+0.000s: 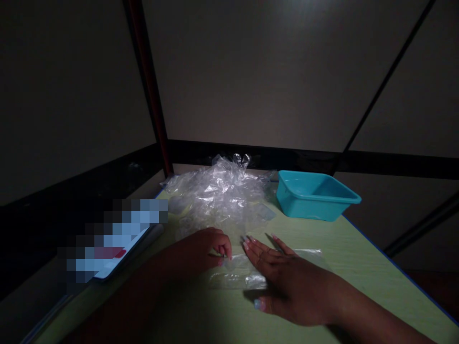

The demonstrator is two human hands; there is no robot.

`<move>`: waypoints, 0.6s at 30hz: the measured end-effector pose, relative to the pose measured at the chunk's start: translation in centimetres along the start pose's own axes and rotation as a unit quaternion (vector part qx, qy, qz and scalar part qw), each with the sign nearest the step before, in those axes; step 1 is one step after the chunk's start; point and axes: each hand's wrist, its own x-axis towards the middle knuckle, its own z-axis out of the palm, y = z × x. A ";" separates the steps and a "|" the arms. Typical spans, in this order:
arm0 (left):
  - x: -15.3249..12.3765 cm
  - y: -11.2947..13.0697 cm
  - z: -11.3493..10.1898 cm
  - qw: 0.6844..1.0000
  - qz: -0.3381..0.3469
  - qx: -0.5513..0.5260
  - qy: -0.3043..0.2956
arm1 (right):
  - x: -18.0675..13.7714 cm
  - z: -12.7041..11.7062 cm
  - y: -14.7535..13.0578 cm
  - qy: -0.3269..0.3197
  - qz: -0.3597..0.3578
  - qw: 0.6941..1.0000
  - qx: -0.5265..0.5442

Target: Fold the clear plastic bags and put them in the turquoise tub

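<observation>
A clear plastic bag (236, 278) lies flattened on the pale green table, below both hands. My left hand (210, 246) has its fingers curled and pinches the bag's left end between thumb and finger. Spread flat, my right hand (287, 277) presses on the bag's middle and right part, fingers stretched out and thumb apart. The bag's right end shows past the knuckles; its centre is hidden under the palm. Just beyond the hands is a heap of crumpled clear plastic bags (225, 186).
An open turquoise plastic basin (311, 208) stands at the back right, near the table's (373, 282) blue edge. On the left a device with a lit, blurred-out screen (118, 248) leans at a slant. Panelled walls (251, 71) close off the back and left.
</observation>
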 end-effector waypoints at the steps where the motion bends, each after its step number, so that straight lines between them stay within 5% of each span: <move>1: -0.1 0.1 -0.2 1.000 -0.007 -0.001 -0.002 | 0.0 0.0 -0.1 -0.005 0.003 1.000 -0.002; 5: -0.5 0.9 -0.4 0.997 0.001 0.009 0.080 | 0.2 -0.3 -0.7 -0.035 0.032 0.999 -0.016; 9: -0.5 3.1 2.4 0.984 0.023 0.058 0.166 | 0.2 0.0 -0.9 -0.022 0.026 0.999 -0.013; 14: 0.2 7.2 7.6 0.994 0.005 0.074 0.079 | 0.0 0.6 -0.5 0.007 -0.010 1.000 -0.026; 18: 1.7 9.7 9.0 0.992 -0.062 0.055 0.093 | -0.1 0.7 -0.3 0.003 -0.051 0.998 -0.040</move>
